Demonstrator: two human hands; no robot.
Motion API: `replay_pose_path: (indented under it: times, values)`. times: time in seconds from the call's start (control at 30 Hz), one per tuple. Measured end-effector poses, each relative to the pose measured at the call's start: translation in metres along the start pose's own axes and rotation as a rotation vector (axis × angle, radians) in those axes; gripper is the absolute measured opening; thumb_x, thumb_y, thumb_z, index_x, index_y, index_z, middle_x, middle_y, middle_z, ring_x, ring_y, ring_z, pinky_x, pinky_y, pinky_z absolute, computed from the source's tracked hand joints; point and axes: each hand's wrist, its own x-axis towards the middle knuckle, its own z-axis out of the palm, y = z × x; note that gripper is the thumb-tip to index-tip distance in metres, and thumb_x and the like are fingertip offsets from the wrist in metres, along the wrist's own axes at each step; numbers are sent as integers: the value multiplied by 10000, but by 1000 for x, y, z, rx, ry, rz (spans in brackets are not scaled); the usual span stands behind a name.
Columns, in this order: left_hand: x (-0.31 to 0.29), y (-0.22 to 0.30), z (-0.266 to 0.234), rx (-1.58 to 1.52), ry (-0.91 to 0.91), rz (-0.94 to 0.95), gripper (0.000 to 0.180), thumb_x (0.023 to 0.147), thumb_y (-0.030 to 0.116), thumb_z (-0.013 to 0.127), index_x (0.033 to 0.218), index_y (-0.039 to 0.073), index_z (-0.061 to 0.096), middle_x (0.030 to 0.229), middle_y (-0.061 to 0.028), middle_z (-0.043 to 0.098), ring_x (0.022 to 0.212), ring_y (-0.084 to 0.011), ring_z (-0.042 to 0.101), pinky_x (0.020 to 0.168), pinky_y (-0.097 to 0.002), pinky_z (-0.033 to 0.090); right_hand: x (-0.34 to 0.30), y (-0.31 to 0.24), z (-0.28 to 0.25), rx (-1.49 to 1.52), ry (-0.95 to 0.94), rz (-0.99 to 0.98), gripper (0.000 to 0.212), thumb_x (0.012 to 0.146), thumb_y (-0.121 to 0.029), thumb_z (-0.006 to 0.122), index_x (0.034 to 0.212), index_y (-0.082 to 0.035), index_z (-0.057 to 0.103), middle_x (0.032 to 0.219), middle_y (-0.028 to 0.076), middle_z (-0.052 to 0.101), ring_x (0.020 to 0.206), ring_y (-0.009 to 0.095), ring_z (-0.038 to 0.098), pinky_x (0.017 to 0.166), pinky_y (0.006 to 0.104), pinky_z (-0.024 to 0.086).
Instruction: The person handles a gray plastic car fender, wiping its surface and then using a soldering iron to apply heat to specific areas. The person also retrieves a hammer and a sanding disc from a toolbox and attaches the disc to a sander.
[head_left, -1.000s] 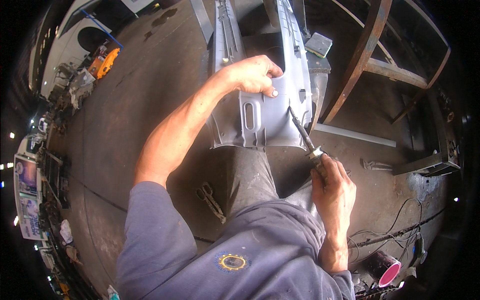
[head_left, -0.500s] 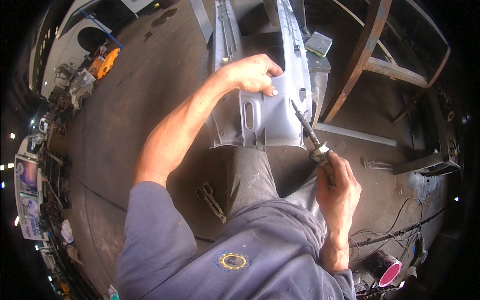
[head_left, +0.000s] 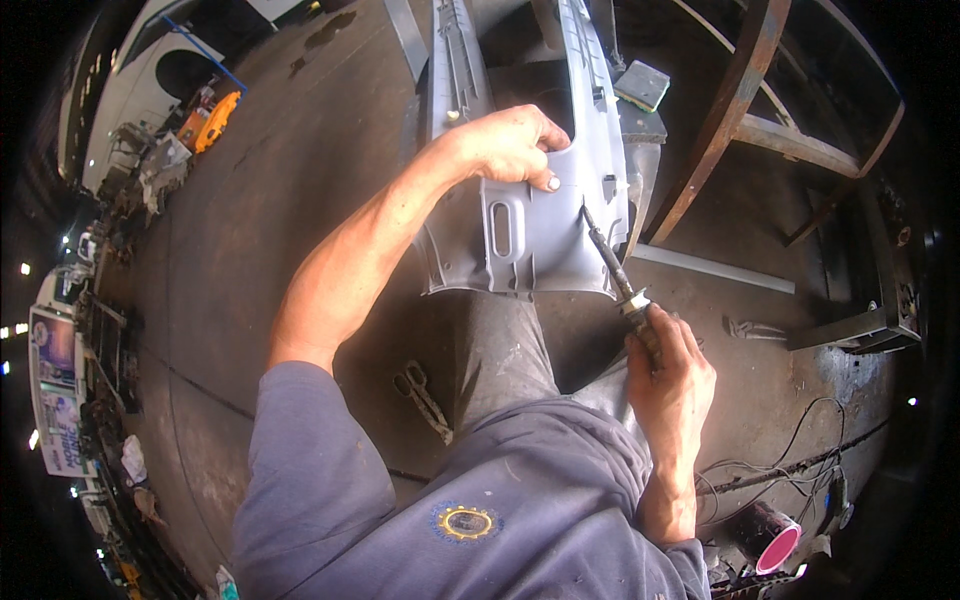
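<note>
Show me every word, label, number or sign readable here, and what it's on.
Sign at far left: large lettering, partly legible, not copied out here; the smaller print is too blurred.
Emblem on the shirt: ringed by lettering too small to read.
Gray panel and tool: no lettering I can make out.

We see panel (head_left: 560, 250) light grey; tool (head_left: 607, 258) dark shaft, pale collar (head_left: 634, 303). Our shirt (head_left: 540, 480): slate blue, yellow-ringed emblem (head_left: 468, 522). Trousers (head_left: 505, 345) grey, pale blotches. Tin (head_left: 778, 549): dark, pink end. Frame (head_left: 735, 95) rust-brown, vehicle (head_left: 118, 115) white, floor (head_left: 230, 260) brownish grey.
</note>
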Motion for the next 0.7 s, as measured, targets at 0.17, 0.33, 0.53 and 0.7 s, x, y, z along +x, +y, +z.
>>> replay_pose_path:
  times: [0.17,0.33,0.53,0.7]
  values:
    - [-2,4,0,15,-4,-16,688,726,121,746,1320,-96,476,1363,-258,493,1309,-330,455,1111,-358,348,-1,0,-1,-13,-20,-11,345,748,-69,705,1082,-48,620,963,107,660,794,281,678,667,353,548]
    - [-1,2,1,0,7,-20,687,728,112,746,1324,-94,472,1365,-260,490,1313,-329,451,1115,-356,345,1,0,0,5,-20,-2,357,741,-59,708,1086,-44,619,955,107,660,796,279,678,671,351,547]
    - [-2,4,1,6,6,-14,680,722,106,746,1312,-103,479,1355,-262,499,1302,-329,464,1111,-351,348,7,-1,1,-17,-4,-17,353,746,-59,710,1086,-43,620,954,110,661,799,284,677,675,352,546]
    - [-2,1,1,8,14,4,680,720,106,748,1307,-107,482,1345,-262,508,1296,-325,472,1108,-352,352,4,-3,-2,-9,-22,-13,331,757,-64,705,1076,-43,621,940,108,661,781,282,676,662,351,544]
